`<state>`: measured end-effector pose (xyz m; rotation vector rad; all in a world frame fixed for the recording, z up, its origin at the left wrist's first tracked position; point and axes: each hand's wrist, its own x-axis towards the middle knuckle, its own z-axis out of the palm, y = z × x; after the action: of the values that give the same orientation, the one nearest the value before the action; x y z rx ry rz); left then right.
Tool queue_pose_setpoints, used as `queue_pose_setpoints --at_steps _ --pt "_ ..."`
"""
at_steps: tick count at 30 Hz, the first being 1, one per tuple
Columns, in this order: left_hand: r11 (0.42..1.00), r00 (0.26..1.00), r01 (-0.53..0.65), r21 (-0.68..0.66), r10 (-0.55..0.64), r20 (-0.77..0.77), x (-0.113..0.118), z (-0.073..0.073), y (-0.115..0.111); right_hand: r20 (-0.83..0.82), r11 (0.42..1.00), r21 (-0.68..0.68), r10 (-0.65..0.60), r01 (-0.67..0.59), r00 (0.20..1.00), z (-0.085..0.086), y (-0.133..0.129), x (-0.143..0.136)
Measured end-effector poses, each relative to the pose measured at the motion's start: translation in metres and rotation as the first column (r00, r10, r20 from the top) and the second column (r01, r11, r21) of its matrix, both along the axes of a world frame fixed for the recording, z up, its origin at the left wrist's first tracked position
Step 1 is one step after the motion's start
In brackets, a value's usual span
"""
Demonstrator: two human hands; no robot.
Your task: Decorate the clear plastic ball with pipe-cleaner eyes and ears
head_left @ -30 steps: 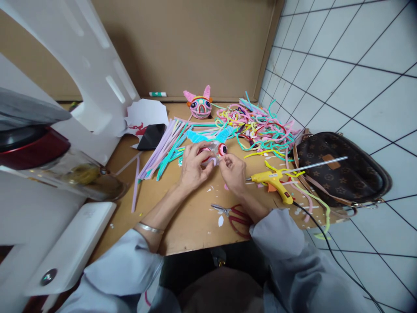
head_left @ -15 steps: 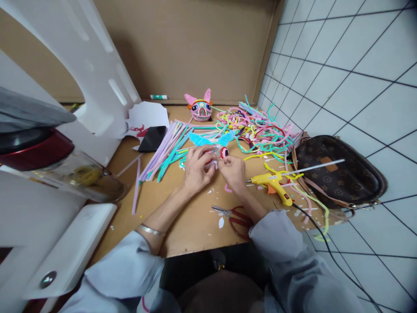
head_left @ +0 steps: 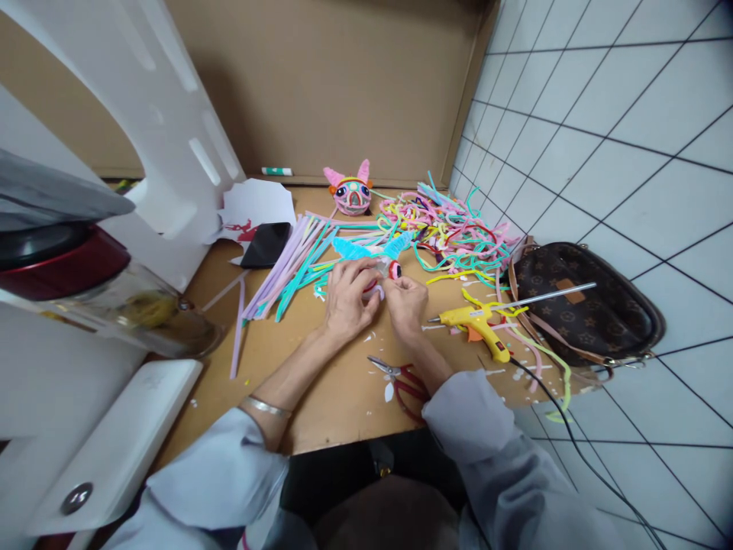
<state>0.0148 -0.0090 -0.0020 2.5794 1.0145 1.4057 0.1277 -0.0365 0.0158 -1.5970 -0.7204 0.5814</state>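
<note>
A small pipe-cleaner animal head (head_left: 396, 246) with two blue ears and a red-rimmed dark eye is between my hands. My left hand (head_left: 350, 298) curls around its left side and hides much of it. With fingers pinched together, my right hand (head_left: 406, 304) grips its lower right part just under the eye; what exactly the fingertips hold is hidden. Red-handled scissors (head_left: 401, 376) lie below my right wrist. To the right rests a yellow hot glue gun (head_left: 473, 325) with a clear glue stick in its back.
A finished-looking pink-eared head (head_left: 351, 197) stands at the back. Around it lie straight pipe cleaners (head_left: 292, 263), a tangled pile of them (head_left: 458, 233), a black phone (head_left: 267, 244) and white paper (head_left: 260, 202). A brown handbag (head_left: 584, 302) sits right, a glass jug (head_left: 154, 313) left.
Both hands stay at the figure, with my right hand shifted very slightly. The whole view has turned a little, so the glue gun, scissors and bag appear slightly further left.
</note>
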Motion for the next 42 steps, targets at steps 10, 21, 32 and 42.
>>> queue_pose_setpoints --at_steps 10,21,32,42 --pt "1.0 1.0 -0.004 -0.016 0.004 0.015 0.0 0.001 0.002 -0.321 0.99 0.141 0.067 -0.022 0.945 -0.012 0.004 -0.002" --pt "0.999 0.999 -0.011 -0.038 0.013 0.031 0.0 0.001 0.003 -0.409 0.979 0.19 0.149 -0.075 0.9 -0.007 0.003 0.0" --pt "0.996 1.0 0.004 -0.087 -0.002 0.023 -0.002 0.002 0.004 -0.458 0.972 0.162 0.227 -0.17 0.859 -0.004 -0.001 0.005" --pt "0.999 0.999 0.002 -0.049 0.0 0.041 -0.005 0.001 0.01 -0.443 0.959 0.198 0.272 -0.203 0.854 -0.006 -0.004 0.003"
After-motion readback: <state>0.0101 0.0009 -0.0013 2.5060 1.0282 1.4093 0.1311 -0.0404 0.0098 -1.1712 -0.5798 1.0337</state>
